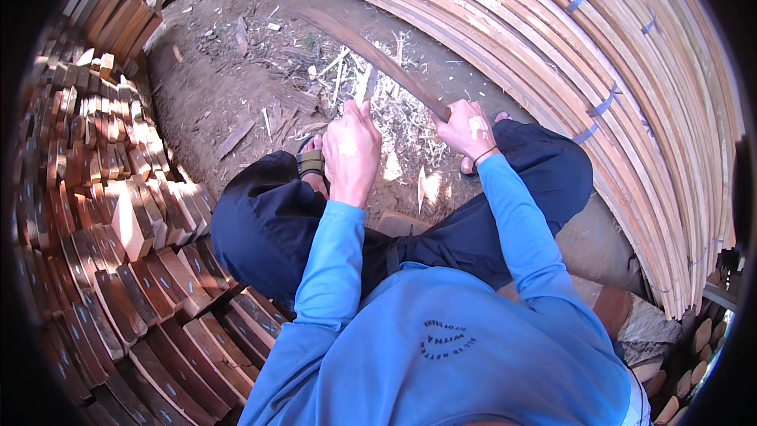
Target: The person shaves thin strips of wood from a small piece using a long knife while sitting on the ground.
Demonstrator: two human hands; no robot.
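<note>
In front of my knees, my right hand (467, 132) is closed around the near end of a long, slightly curved brown machete (378, 57). Its blade slants away to the far left, and its handle is mostly covered by my fingers. My left hand (351, 154) grips a short pale wooden strip (366, 84). The strip's upper end rises past my thumb, close to the blade; I cannot tell whether they touch. Below both hands, a heap of pale wood shavings (400, 136) covers the ground between my feet.
Stacked reddish-brown wood pieces (158, 276) rise along my left. Long curving bundles of wooden strips (552, 55), tied with blue bands, fill the right. Bark and wood scraps (296, 99) lie on the dirt floor. Stones (646, 330) sit at the lower right.
</note>
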